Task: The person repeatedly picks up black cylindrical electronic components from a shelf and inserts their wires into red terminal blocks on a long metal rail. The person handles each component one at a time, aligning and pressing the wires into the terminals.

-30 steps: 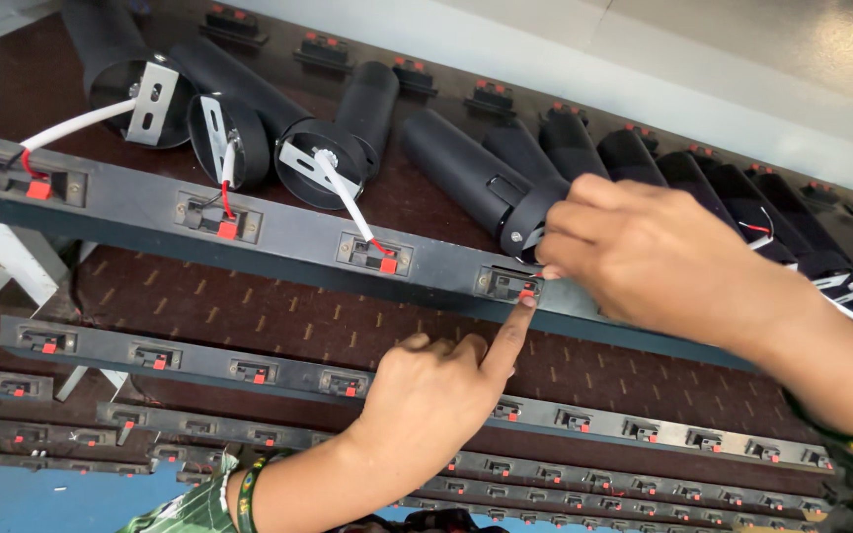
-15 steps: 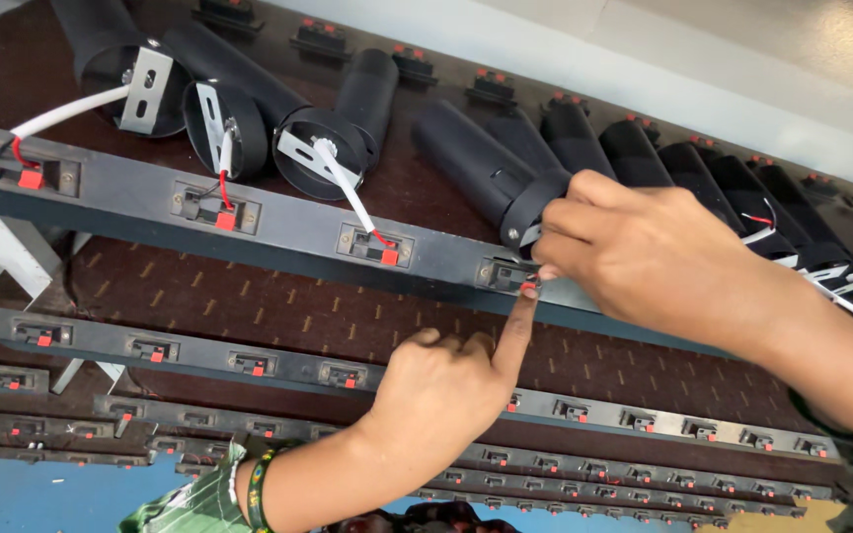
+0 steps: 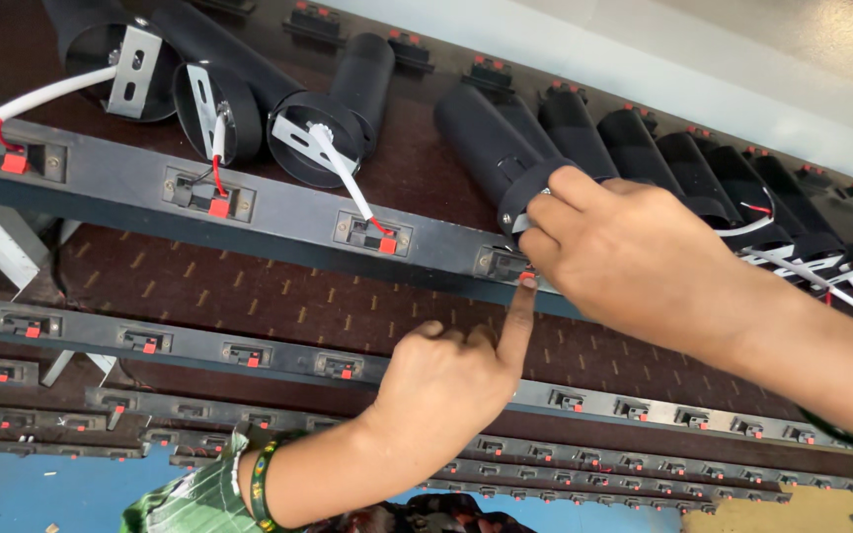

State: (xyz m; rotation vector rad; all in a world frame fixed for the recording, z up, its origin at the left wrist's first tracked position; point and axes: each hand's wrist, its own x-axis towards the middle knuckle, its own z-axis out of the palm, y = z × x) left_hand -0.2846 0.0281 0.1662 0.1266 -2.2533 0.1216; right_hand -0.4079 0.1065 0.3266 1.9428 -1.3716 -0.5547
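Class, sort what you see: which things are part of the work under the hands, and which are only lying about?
In hand: left hand pressing the red connector tab on the grey metal rail; right hand on the black cylindrical lamp housing.

Lying about: spare grey rails; other black housings.

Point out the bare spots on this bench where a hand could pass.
Free: the brown patterned mat between the top grey metal rail and the second rail. Crowded: the black cylinder housings above, and around the left hand and right hand.
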